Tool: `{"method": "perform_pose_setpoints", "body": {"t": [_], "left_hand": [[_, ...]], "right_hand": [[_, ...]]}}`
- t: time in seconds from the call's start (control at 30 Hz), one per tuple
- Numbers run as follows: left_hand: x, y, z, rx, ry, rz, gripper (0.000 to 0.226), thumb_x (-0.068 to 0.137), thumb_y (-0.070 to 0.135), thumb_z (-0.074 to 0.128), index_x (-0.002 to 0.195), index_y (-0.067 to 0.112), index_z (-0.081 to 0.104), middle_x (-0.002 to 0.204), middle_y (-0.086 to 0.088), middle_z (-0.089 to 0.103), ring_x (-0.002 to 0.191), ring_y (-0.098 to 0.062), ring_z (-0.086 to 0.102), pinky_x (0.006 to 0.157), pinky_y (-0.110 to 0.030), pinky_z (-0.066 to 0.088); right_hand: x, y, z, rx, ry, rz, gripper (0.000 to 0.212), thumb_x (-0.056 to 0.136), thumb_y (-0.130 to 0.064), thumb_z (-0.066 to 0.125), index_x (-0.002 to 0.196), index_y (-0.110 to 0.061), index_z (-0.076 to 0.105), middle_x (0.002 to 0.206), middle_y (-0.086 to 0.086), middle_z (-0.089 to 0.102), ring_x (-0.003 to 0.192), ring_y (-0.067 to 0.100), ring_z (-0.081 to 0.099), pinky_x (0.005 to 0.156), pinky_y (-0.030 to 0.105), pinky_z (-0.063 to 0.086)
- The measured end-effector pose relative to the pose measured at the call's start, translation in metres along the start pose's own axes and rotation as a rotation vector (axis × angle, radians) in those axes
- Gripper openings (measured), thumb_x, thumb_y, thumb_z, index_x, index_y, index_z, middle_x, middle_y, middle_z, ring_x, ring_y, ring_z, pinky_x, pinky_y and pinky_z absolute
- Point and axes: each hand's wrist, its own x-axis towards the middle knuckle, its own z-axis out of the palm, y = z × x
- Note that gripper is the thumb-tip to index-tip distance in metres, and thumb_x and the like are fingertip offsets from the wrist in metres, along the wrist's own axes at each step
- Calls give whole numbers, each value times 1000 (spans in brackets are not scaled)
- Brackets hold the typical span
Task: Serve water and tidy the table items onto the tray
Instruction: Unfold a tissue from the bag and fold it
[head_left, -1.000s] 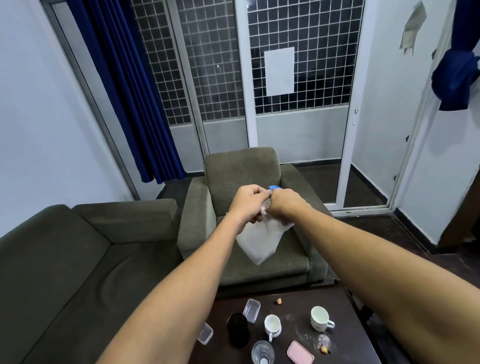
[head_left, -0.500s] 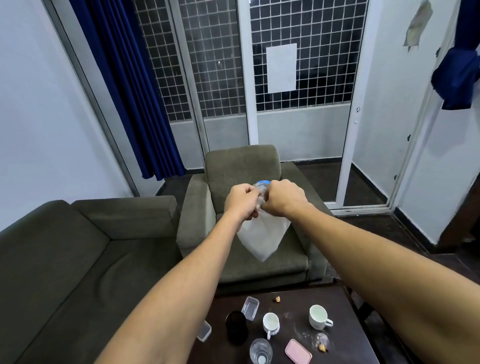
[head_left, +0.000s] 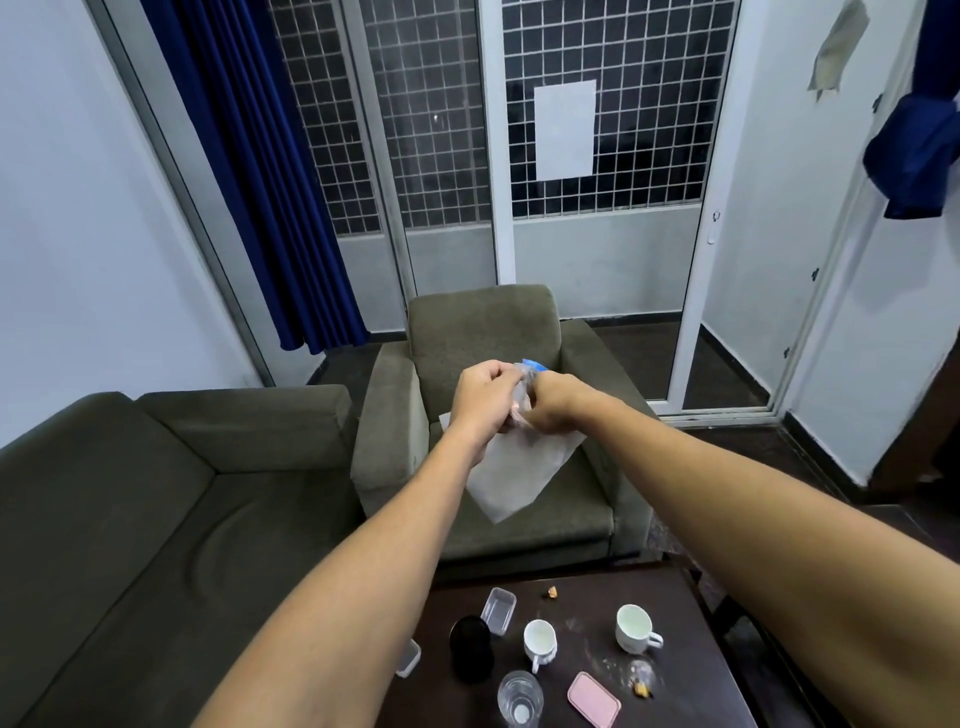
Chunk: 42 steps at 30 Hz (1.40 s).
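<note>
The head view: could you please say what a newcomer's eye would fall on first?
Mid-frame, the left hand and right hand grip the top of a clear plastic bag before the olive armchair. Along the bottom edge, a dark table carries two white cups, a glass and a pink lid.

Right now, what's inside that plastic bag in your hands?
The plastic bag hangs flat and cloudy, and nothing shows in its lower part. Its top is covered by the left hand and right hand gripping it, so anything up there is hidden.
</note>
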Motion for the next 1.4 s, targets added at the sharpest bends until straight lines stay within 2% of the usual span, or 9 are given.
{"method": "perform_pose_setpoints", "body": {"t": [0.17,0.23,0.37,0.53,0.67,0.8,1.0,1.13,1.4], "left_hand": [[0,-7,-8,196,56,-19,24,75,47,60,79,24,66,57,5,68,44,-17,62,52,-28,49],[1,-9,-14,218,56,-12,38,69,61,57,91,31,68,83,7,75,73,-21,69,76,-37,57],[2,-11,-27,-12,-53,28,64,77,61,41,131,34,63,131,3,60,126,-17,51,114,-40,35],[2,-34,-45,23,-205,0,52,82,52,42,123,34,70,133,7,65,126,-14,56,114,-40,39],[-3,-60,-49,206,-183,7,30,83,44,46,75,36,73,83,22,69,93,-15,59,83,-35,46],[-3,-82,-48,262,-125,61,31,87,37,39,64,29,59,69,8,57,81,-22,52,73,-40,38],[-14,-101,-56,342,40,135,30,99,29,36,79,17,55,80,-1,62,82,-22,57,73,-42,44],[-29,-127,-74,360,138,100,32,99,23,36,67,22,39,67,3,50,71,-22,49,68,-40,36],[-66,-217,-117,388,206,-111,28,91,31,35,70,14,40,65,1,48,66,-23,47,66,-41,40]], "right_hand": [[1,-11,-6,-104,38,79,26,88,-40,52,73,-18,49,77,1,55,71,21,58,57,29,43],[1,-13,-12,-91,26,69,20,86,-34,53,73,-18,52,76,3,58,64,18,57,50,28,41],[-1,-17,-23,-38,-35,5,20,90,-22,48,73,-13,53,77,9,59,63,25,61,48,28,47],[-12,-16,-35,1,-110,-139,13,87,-10,49,74,-8,48,80,6,56,77,24,54,66,32,45],[-16,-9,-39,75,-116,-169,17,87,-6,47,91,6,59,85,10,56,79,22,53,72,38,49],[-12,-4,-41,74,-74,-170,18,88,-8,53,96,6,63,87,8,60,81,19,55,71,33,47],[-2,-4,-54,145,50,-164,7,86,-11,61,89,-15,66,86,-1,66,83,15,61,69,27,48],[8,-17,-59,274,134,-152,17,86,-7,60,99,-7,71,90,4,70,84,18,66,65,26,54],[32,-50,1,411,105,-154,25,87,-3,55,106,2,69,109,17,72,103,29,69,94,43,56]]}}
